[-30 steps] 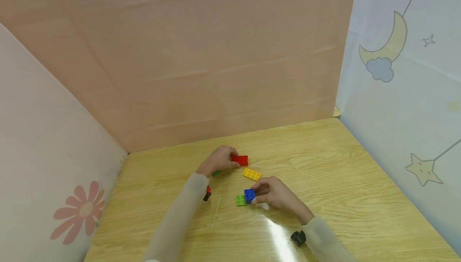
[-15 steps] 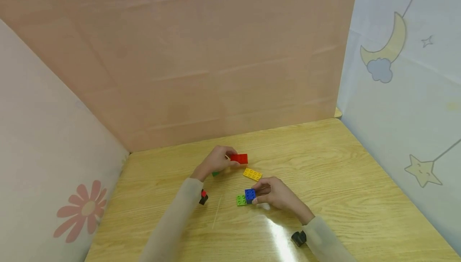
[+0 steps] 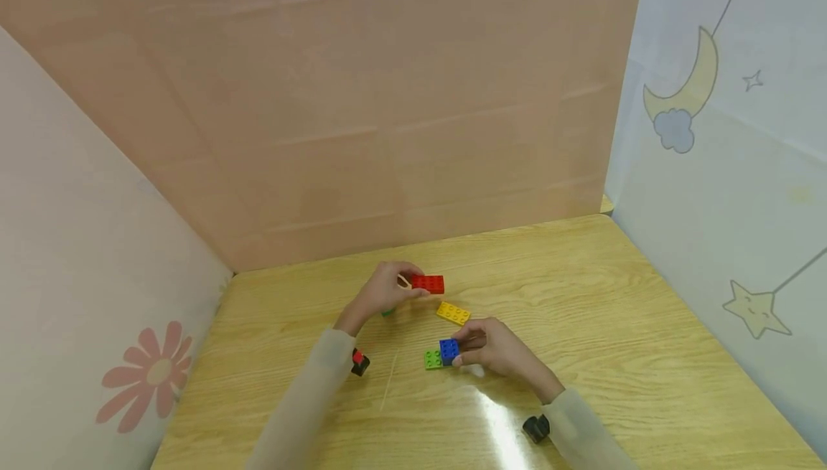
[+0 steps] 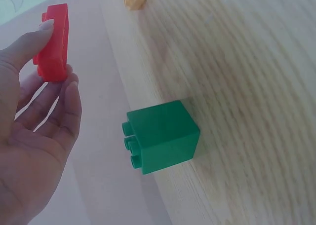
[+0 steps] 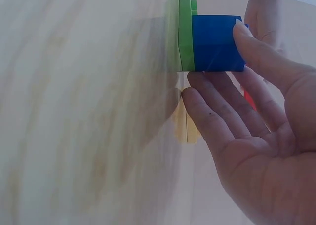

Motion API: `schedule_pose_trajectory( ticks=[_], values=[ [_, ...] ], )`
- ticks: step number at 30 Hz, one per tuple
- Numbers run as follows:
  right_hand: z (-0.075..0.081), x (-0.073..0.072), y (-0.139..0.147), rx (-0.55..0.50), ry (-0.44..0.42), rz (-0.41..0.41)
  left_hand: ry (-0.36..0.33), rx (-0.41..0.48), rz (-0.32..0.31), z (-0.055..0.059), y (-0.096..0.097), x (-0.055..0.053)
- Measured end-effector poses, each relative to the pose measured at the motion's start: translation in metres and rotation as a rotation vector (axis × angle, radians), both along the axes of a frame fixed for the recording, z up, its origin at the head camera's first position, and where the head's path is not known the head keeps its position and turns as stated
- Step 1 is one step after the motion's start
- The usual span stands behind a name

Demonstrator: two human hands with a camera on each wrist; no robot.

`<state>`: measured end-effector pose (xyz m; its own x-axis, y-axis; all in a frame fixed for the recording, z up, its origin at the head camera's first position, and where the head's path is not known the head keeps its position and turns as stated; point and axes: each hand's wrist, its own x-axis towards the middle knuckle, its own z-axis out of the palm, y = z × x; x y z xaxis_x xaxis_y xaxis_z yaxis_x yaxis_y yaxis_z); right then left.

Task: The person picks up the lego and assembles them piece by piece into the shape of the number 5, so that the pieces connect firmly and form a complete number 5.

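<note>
My left hand (image 3: 385, 289) pinches one end of a red toy building brick (image 3: 429, 284) between thumb and fingers. In the left wrist view, that red brick (image 4: 57, 42) is held above the tabletop, its studs facing left. A dark green brick (image 4: 165, 136) stands on the table close by, mostly hidden by the left hand in the head view. My right hand (image 3: 496, 348) holds a blue brick (image 3: 449, 351) between thumb and fingertips. The blue brick (image 5: 217, 42) sits on one end of a flat light green brick (image 5: 185, 32), whose other studs stay uncovered.
A flat yellow brick (image 3: 454, 313) lies on the wooden table (image 3: 646, 355) between the two hands. Small black devices show beside the left sleeve (image 3: 360, 364) and the right sleeve (image 3: 535, 428). Cloth panels (image 3: 400, 111) enclose the table's back and sides.
The left hand has drawn back slightly to the left and up with the red brick, whose studded face has turned into view. The right hand and the blue brick have barely moved.
</note>
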<state>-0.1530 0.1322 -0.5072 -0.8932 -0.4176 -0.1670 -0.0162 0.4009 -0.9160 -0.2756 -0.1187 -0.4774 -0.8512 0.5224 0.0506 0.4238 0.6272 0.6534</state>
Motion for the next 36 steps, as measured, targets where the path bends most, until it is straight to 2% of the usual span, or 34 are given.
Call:
schedule_pose_trajectory(
  ticks=[17,22,26,36],
  values=[
    [-0.002,0.001,0.001,-0.027,0.005,0.007,-0.046,0.171,0.008,0.001,-0.008,0.043],
    [-0.003,0.001,0.002,-0.034,0.016,0.009,-0.026,0.158,0.020,0.003,-0.009,0.055],
    [-0.004,0.000,0.002,-0.020,0.032,0.010,-0.034,0.159,0.027,0.004,-0.009,0.064],
    [-0.004,0.000,0.003,-0.018,0.039,0.007,-0.067,0.188,0.042,-0.003,-0.007,0.089]
  ],
)
